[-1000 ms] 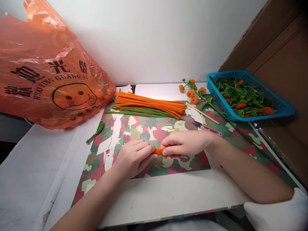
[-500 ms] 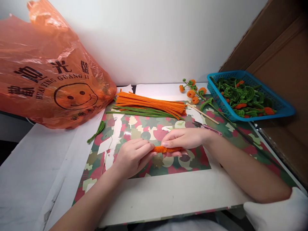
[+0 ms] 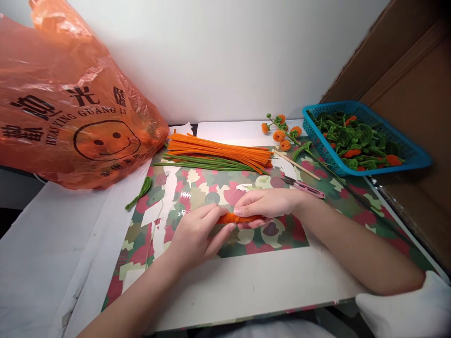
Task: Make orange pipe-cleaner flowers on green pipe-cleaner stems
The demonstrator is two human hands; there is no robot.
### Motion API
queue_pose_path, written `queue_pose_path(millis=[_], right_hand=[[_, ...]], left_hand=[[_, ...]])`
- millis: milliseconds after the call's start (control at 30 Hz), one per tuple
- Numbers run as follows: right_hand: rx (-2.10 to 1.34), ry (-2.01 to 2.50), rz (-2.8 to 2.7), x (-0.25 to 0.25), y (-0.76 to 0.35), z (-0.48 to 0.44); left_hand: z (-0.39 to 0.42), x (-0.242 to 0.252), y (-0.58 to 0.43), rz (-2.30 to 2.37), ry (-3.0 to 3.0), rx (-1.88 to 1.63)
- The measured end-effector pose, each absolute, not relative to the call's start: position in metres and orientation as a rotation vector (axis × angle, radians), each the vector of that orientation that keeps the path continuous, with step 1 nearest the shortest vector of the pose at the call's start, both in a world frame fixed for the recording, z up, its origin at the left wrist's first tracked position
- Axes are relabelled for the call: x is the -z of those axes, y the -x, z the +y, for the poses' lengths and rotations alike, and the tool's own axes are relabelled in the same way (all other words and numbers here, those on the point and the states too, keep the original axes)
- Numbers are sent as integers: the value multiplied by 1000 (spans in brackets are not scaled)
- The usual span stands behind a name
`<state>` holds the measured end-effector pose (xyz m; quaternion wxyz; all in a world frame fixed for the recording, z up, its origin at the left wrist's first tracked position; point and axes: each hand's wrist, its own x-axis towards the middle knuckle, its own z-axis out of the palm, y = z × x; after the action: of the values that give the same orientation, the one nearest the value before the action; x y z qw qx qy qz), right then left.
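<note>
Head view, the only one, as I stand by:

Item: orange fuzzy roll (image 3: 234, 218), one, held between the hands over the near middle of the worktop (image 3: 243, 284). Formed along the part that shows; judged partway worked. Its ends are partly covered by fingers, so how complete it is cannot be told.

Item: right hand (image 3: 261, 206), pinching the roll, thumb on top, fingers beneath.

Item: left hand (image 3: 199, 230), fingers curled at the roll's left end, thumb standing off slightly below. Whether it grips, I cannot tell.

Done, by appearance: a sprig (image 3: 279, 136) with several orange blooms, lying near the wall; a blue basket (image 3: 391, 170) of curled green pieces with orange ones among them; one green leaf (image 3: 143, 192), looped, lying apart at left.

Left, by appearance: a bundle of orange strips (image 3: 218, 149), straight and unworked; green strips (image 3: 207, 163) alongside, likewise. The roll is separate from the sprig, and the basket pieces look loose.

Tools: pink snips (image 3: 306, 188), just beyond the right arm, in neither hand; a thin wooden stick (image 3: 299, 167), between snips and basket, also unheld.

Also present: an orange plastic bag (image 3: 88, 108), left, contents indistinct.
</note>
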<state>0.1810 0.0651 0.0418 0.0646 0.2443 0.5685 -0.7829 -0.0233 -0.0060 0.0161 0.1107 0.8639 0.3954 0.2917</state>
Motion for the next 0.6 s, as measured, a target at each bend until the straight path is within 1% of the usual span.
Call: queue_pose_path(millis=[167,300,600], right_hand=[[2407,-783,1699,-38,-176,61],[2400,-808,1780,-35,-175,58],[2356,-830,1891,-35,-174,57]], left_hand=[[-9,-18,20,1186,-2313,-900],[-9,-20,19,1215,-2247,-946],[-8,-20,20,1280,-2190,-873]])
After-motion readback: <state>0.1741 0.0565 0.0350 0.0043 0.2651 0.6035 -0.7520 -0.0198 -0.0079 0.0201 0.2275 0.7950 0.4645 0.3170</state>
